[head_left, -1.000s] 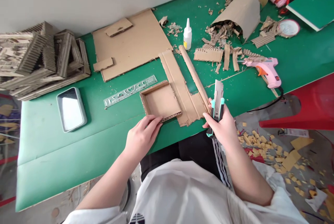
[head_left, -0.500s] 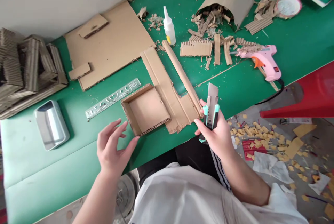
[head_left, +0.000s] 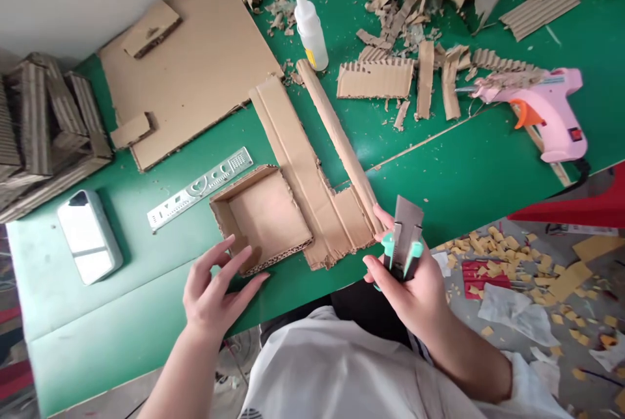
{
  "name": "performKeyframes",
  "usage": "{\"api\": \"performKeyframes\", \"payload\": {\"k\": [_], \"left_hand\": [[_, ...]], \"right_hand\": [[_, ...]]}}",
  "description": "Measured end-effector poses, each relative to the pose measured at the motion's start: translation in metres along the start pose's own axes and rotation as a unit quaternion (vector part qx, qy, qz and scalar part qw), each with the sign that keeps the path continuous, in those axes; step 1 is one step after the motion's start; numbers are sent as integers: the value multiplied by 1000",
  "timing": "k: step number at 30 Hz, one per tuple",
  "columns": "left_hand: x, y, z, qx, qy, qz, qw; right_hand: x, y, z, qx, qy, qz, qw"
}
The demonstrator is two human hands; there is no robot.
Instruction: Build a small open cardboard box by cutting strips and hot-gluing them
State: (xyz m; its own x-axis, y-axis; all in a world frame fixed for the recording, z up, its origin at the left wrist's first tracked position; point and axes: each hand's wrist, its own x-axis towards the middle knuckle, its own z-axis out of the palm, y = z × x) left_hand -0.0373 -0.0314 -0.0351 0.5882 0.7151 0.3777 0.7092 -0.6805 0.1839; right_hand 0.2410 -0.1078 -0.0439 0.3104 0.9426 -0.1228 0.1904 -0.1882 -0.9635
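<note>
Head view: cutter (head_left: 404,237) lies right of centre, long axis near-vertical, blade toward top of frame, handle gripped in right hand (head_left: 415,282). Left hand (head_left: 212,285), fingers spread, is at near-left corner of cardboard tray (head_left: 268,214); contact unclear.

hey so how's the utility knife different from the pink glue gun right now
The utility knife is in the right hand, while the glue gun lies on the green table. The knife is black and teal; the glue gun is pink with an orange trigger. The knife ends in a broad, flat blade, the glue gun in a thin nozzle. Both are handheld tools.
</note>
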Motion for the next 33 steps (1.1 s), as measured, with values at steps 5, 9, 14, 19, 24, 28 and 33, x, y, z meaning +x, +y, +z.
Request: {"api": "performKeyframes", "payload": {"k": [5,9,14,19,24,28,33], "left_hand": [[3,0,1,-14,4,11,1000],[2,-1,2,-14,5,21,1000],[0,0,0,3,-1,30,1000],[0,-1,0,10,-11,28,999],[0,0,3,8,-11,25,1000],[1,-3,0,14,-9,22,1000],[18,-42,-8,87,-10,-4,996]], "right_hand": [[1,-3,0,-18,-10,-20,1000],[1,-2,-1,-18,-18,-48,999],[-1,0,-1,-5,-19,-56,998],[-2,2,-2,-2,-30,-62,998],[-2,2,-1,-16,-17,-47,999],[-2,1,-1,-19,7,6,1000],[-5,-8,-8,10,-24,42,999]]}}
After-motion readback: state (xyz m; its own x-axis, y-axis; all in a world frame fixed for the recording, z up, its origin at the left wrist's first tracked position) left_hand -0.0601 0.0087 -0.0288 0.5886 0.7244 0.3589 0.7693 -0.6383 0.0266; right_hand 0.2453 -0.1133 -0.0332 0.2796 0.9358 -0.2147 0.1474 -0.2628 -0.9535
